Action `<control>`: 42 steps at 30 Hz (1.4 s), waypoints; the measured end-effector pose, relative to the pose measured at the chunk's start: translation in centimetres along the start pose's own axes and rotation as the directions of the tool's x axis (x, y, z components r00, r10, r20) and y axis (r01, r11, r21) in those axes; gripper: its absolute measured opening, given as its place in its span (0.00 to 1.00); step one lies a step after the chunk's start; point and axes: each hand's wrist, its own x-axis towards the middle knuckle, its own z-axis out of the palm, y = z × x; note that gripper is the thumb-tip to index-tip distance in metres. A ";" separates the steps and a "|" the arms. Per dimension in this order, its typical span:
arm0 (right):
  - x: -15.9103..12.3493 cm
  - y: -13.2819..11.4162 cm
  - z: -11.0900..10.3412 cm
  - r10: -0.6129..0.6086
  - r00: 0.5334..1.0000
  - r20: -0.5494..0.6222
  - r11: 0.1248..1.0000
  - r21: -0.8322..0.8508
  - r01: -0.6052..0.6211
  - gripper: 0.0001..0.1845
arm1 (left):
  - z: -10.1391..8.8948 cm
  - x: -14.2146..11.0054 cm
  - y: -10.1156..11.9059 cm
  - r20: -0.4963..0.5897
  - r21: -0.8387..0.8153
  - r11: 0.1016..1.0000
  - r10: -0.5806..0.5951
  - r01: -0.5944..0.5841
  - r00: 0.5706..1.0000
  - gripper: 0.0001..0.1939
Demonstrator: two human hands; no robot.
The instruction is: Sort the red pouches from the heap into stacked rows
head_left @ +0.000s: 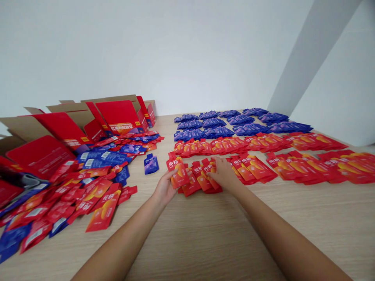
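Observation:
My left hand (166,188) is closed around a red pouch (178,171) with yellow-orange print and white characters, held tilted just above the table. Beside it, my right hand (225,173) has its fingers closed at the right edge of another red pouch (209,169), which lies at the end of a small overlapping group of red pouches (194,184). Part of that group is covered by the left hand's pouch. Right of my right hand lies a further fanned group of red pouches (254,168).
A loose heap of red and blue pouches (96,187) spreads over the table's left side, before open red cartons (117,115). One blue pouch (151,164) lies apart. Rows of blue pouch stacks (213,123) stand behind the red rows, near the white wall (187,58).

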 end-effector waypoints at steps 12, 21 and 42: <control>1.9 2.0 1.2 0.242 0.969 0.040 0.598 0.780 -0.182 0.22 | 1.3 -1.3 -1.2 0.093 0.106 0.993 0.039 -0.049 0.995 0.19; -2.5 -5.0 1.0 -0.121 0.983 -0.137 0.718 0.672 0.182 0.13 | 2.2 -1.9 -2.5 0.076 0.112 0.992 0.055 -0.063 0.996 0.14; -0.9 -1.8 -0.1 -0.283 0.950 0.128 0.958 -0.005 0.286 0.19 | -1.2 1.1 1.1 -0.269 0.007 0.976 0.213 -0.219 0.939 0.08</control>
